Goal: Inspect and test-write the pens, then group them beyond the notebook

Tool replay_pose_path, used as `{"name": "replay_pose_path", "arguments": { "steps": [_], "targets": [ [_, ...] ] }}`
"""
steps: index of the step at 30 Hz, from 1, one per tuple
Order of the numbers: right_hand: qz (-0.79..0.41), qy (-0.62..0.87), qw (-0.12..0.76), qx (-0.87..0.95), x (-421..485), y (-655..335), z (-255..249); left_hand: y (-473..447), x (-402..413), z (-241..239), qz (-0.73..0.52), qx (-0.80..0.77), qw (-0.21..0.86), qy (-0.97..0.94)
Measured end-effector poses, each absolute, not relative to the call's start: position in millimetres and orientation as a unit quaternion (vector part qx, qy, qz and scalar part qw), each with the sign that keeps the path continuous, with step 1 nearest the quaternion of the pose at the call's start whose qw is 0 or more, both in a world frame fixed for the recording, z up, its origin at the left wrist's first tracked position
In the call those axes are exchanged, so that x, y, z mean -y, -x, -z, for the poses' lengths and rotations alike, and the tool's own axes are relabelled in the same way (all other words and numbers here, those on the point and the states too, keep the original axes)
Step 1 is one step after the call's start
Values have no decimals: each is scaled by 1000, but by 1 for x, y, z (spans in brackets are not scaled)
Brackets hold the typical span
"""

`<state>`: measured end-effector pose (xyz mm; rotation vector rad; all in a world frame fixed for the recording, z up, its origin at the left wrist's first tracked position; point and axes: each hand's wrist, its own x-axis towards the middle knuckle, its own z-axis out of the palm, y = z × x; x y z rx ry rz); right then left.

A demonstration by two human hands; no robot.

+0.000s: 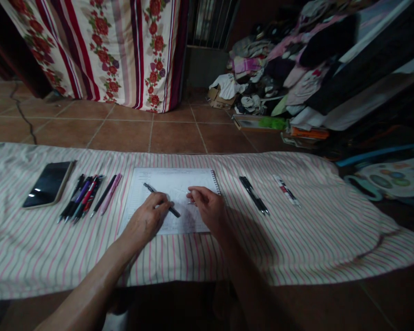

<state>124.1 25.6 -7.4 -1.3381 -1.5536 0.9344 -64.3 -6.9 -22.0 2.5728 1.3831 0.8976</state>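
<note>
A spiral notebook (141,179) lies open on the striped cloth, with printed lines on its page. Over its left half, my left hand (153,211) is closed on a black pen (175,212), which slants across the page and passes under my fingers. Above the right half, my right hand (209,207) has thumb and fingers pinched together. Something thin and pale may be at those fingertips, too faint to name. Right of the notebook lie black pens (253,195) side by side, and beyond them a white pen with red and dark bands (286,191).
Left of the notebook are a pink pen (111,194) beside a dark one, a bundle of several pens (81,197) and a phone (48,184). The striped cloth (200,262) has wrinkles. Behind are a floral curtain (124,55), tiled floor and piled clothes (248,64).
</note>
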Motion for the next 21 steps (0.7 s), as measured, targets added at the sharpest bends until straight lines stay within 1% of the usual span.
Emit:
{"name": "replay_pose_path", "arguments": {
  "steps": [7,15,21],
  "targets": [
    [-364,540,424,629,-27,-125,10,69,4,35,-299,-453,59,-837],
    [-361,540,452,611,-32,-132,15,78,0,42,-300,-437,81,-844],
    [-349,550,456,606,-33,-142,14,78,-2,43,-314,-429,81,-843]
  ]
}}
